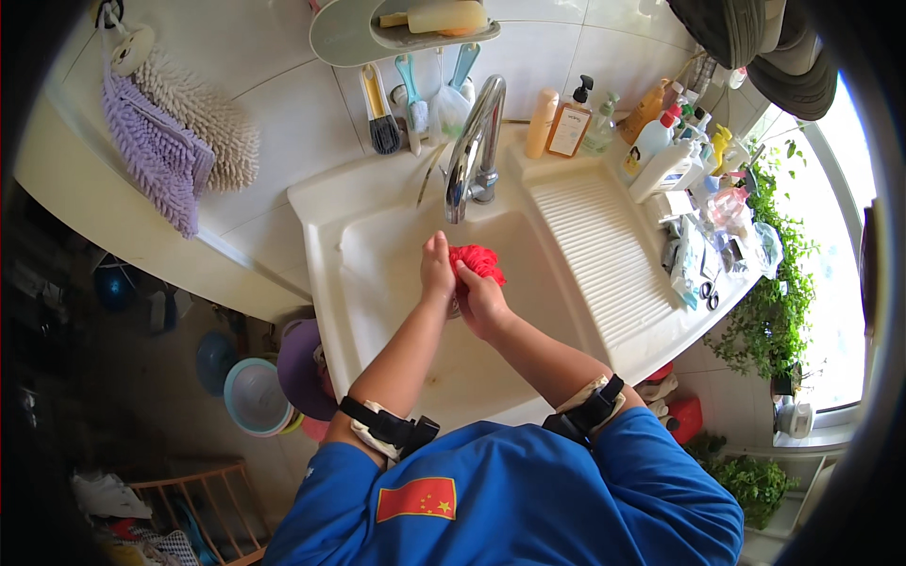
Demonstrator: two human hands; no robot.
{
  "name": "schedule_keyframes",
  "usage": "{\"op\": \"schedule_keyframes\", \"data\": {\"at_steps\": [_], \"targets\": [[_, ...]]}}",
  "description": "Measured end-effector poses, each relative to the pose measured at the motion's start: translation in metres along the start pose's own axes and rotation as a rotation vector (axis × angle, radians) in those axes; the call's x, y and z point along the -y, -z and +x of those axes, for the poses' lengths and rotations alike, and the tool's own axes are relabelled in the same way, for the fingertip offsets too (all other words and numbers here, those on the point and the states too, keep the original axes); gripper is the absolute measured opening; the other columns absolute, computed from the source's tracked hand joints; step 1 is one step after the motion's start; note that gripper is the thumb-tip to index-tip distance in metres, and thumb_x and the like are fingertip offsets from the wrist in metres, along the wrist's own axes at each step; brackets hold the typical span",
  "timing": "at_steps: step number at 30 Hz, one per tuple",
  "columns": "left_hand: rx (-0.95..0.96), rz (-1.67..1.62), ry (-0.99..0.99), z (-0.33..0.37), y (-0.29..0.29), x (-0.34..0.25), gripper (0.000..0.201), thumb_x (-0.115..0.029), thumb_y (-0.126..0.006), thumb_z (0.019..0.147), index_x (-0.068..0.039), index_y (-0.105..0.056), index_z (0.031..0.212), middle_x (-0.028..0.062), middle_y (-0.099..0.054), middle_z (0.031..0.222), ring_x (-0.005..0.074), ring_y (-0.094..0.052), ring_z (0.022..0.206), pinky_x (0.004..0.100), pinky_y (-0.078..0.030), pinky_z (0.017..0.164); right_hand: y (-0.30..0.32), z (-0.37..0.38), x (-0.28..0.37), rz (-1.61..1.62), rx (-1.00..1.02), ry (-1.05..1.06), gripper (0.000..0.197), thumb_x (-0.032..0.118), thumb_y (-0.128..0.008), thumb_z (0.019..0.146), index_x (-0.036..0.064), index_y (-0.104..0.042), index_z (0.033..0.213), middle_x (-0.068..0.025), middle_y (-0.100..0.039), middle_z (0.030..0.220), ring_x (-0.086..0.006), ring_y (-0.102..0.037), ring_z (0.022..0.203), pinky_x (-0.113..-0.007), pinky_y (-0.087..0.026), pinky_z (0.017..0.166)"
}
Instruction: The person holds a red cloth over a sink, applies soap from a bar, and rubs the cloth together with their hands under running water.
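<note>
A crumpled red cloth [478,258] is bunched between my two hands over the white sink basin [377,247], just below the faucet [464,156]. My right hand [483,300] grips it from the near right side, its thumb lying against the folds. On the left, my left hand [437,269] presses against the cloth with its fingers together, pointing up toward the spout. The inner side of both palms is hidden, and so is the cloth's underside. Whether water runs from the spout I cannot tell.
A ribbed drainboard [604,250] adjoins the basin on the right. Along its far edge stand several bottles [569,127], with scissors [710,295] near its right edge. Brushes [381,123] hang behind the faucet. Purple [304,368] and light blue basins [258,396] sit lower left.
</note>
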State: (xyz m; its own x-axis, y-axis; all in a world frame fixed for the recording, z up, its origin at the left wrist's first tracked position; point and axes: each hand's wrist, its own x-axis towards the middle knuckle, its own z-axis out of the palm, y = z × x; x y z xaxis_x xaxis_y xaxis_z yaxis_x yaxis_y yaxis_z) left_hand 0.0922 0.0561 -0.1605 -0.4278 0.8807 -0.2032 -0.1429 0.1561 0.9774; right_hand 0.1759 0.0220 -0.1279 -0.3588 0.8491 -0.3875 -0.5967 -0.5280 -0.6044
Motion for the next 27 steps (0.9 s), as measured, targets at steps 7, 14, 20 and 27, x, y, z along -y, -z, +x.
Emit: {"op": "schedule_keyframes", "data": {"at_steps": [7,14,20,27], "targets": [[0.279,-0.539,0.204,-0.033,-0.005,-0.037,0.044,-0.045,-0.044,0.091,-0.011,-0.048,0.117,0.0058,-0.054,0.107,0.0164,-0.053,0.098,0.0301,-0.044,0.085,-0.022,0.001,0.013,-0.25,-0.023,0.106,0.037,0.039,-0.047,0.092,0.0061,-0.054,0.107,-0.007,-0.058,0.099,-0.0158,-0.053,0.094,-0.029,-0.042,0.082],[-0.011,0.077,-0.499,-0.043,-0.027,-0.018,0.054,-0.038,-0.045,0.091,0.001,-0.038,0.127,0.0204,-0.049,0.122,0.0307,-0.049,0.111,0.0365,-0.038,0.093,-0.002,0.036,0.026,-0.003,0.033,-0.047,0.033,0.043,-0.049,0.09,0.0109,-0.056,0.091,-0.0033,-0.057,0.079,-0.0148,-0.053,0.071,-0.029,-0.043,0.063],[0.019,-0.385,0.295,0.0,-0.008,-0.033,0.05,-0.048,-0.041,0.092,-0.001,-0.049,0.103,0.0104,-0.053,0.096,0.0203,-0.052,0.089,0.0352,-0.045,0.079,-0.001,0.013,-0.001,-0.17,-0.018,0.09,0.03,0.023,-0.047,0.094,0.0004,-0.054,0.113,-0.0076,-0.06,0.104,-0.0161,-0.056,0.095,-0.029,-0.044,0.083],[0.07,-0.485,0.574,0.029,0.013,-0.023,0.064,-0.056,-0.043,0.087,-0.002,-0.044,0.123,0.0147,-0.049,0.117,0.0225,-0.052,0.098,0.0401,-0.046,0.085,-0.003,-0.002,-0.011,-0.386,0.044,0.262,0.026,0.018,-0.05,0.092,0.0011,-0.055,0.112,-0.0039,-0.058,0.102,-0.0111,-0.052,0.097,-0.027,-0.041,0.084]]}}
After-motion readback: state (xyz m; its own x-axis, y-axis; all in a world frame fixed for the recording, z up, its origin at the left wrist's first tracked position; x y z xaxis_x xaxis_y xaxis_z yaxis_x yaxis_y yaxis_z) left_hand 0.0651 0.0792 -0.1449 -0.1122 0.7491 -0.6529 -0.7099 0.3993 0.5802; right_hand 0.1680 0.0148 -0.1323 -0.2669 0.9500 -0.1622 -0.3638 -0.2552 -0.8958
